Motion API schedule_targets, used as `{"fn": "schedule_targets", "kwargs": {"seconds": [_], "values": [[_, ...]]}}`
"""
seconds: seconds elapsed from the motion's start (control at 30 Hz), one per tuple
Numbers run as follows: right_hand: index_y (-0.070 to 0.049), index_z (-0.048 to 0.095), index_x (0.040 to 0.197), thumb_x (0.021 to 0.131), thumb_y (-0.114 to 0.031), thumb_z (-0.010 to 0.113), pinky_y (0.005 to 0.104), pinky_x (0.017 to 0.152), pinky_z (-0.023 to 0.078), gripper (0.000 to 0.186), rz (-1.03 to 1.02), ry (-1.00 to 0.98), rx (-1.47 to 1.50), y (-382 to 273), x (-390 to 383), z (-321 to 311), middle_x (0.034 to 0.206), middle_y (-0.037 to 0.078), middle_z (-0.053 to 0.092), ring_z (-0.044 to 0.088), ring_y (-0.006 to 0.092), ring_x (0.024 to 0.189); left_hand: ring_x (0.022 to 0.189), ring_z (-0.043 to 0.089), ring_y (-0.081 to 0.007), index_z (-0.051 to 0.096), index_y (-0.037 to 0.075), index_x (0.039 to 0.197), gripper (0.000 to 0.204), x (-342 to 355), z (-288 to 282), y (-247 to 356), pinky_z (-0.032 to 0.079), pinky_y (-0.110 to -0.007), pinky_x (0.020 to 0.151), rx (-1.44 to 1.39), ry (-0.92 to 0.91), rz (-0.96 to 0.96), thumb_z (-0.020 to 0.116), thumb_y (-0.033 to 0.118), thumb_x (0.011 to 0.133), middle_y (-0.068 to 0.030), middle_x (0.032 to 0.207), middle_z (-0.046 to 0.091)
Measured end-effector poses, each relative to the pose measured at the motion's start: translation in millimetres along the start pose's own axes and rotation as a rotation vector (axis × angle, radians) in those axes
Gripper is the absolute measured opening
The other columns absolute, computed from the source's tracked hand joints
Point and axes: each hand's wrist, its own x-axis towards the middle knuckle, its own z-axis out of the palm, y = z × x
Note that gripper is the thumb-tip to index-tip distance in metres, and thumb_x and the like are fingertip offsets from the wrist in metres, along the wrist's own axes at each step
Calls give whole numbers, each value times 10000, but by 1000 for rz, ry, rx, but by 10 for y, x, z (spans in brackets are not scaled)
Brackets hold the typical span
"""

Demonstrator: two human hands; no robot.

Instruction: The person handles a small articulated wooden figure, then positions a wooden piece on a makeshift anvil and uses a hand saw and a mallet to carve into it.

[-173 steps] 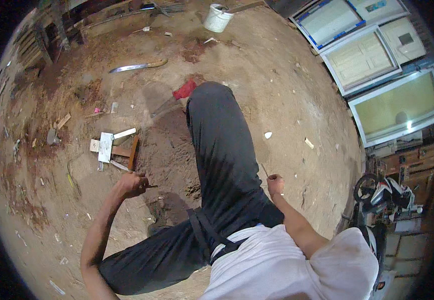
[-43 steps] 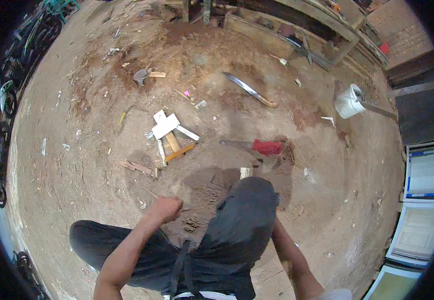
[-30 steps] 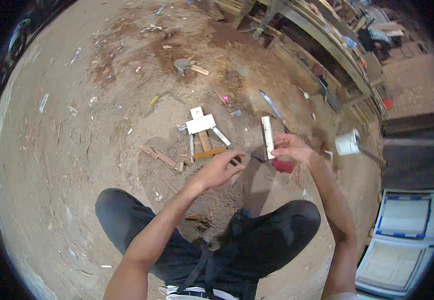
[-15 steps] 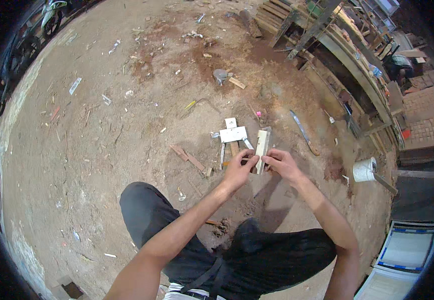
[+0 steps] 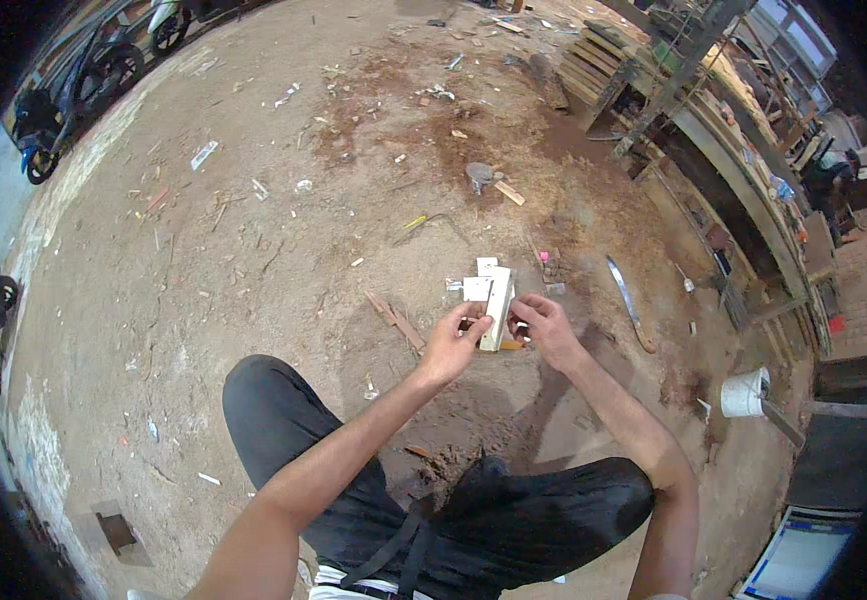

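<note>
My left hand (image 5: 454, 342) is closed around the lower left side of a long, cream-coloured, box-like piece (image 5: 498, 308), held tilted above the ground. At the piece's right edge, my right hand (image 5: 546, 328) has its fingers bent in a pinch; whether it grips the piece or something small there is too fine to make out. Behind the piece and partly hidden by it are white blocks (image 5: 476, 288) on the ground. A strip of orange-brown material (image 5: 511, 345) shows beneath its lower end.
Right of my hands lies a long blade with a brown handle (image 5: 632, 305). Farther right stands a white bucket (image 5: 745, 393). Wood scraps (image 5: 394, 318) lie to the left, a yellow tool (image 5: 415, 223) ahead. A wooden bench (image 5: 719, 165) runs along the right; motorcycles (image 5: 104, 75) stand far left.
The cream piece has moved left and now covers part of the white blocks. My right thumb has drawn back from its face to its right edge. The whole view has shifted.
</note>
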Motion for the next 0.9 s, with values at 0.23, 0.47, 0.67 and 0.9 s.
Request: {"fn": "schedule_targets", "kwargs": {"seconds": [0.23,0.47,0.67,0.9], "values": [[-15,634,971,841,-178,675,215,597,431,212,-112,-169,-255,-117,94,165,758,-11,617,546,59,645,910,564,-133,557,24,1183,362,-301,-153,-69,465,-285,778,25,-9,-69,616,236,895,-67,1014,624],[-20,647,922,833,-172,657,233,487,393,176,-11,54,-145,121,321,146,735,0,612,518,66,566,896,565,-134,575,17,1118,333,-308,-277,-248,480,-286,787,-8,-49,-157,652,228,872,-64,1009,596],[10,647,990,838,-202,643,253,479,433,261,160,51,-435,308,248,-23,752,12,597,518,91,546,935,560,-125,578,14,1131,340,-276,58,-747,507,-283,799,-276,-120,-398,637,247,891,-46,1043,593],[-23,618,1020,877,-375,587,332,574,516,382,446,-61,-943,651,54,-474,799,88,647,646,183,710,833,587,-137,604,-2,1096,260,-443,373,-1847,500,-290,722,-174,-139,-502,623,152,887,-70,964,639]]}}
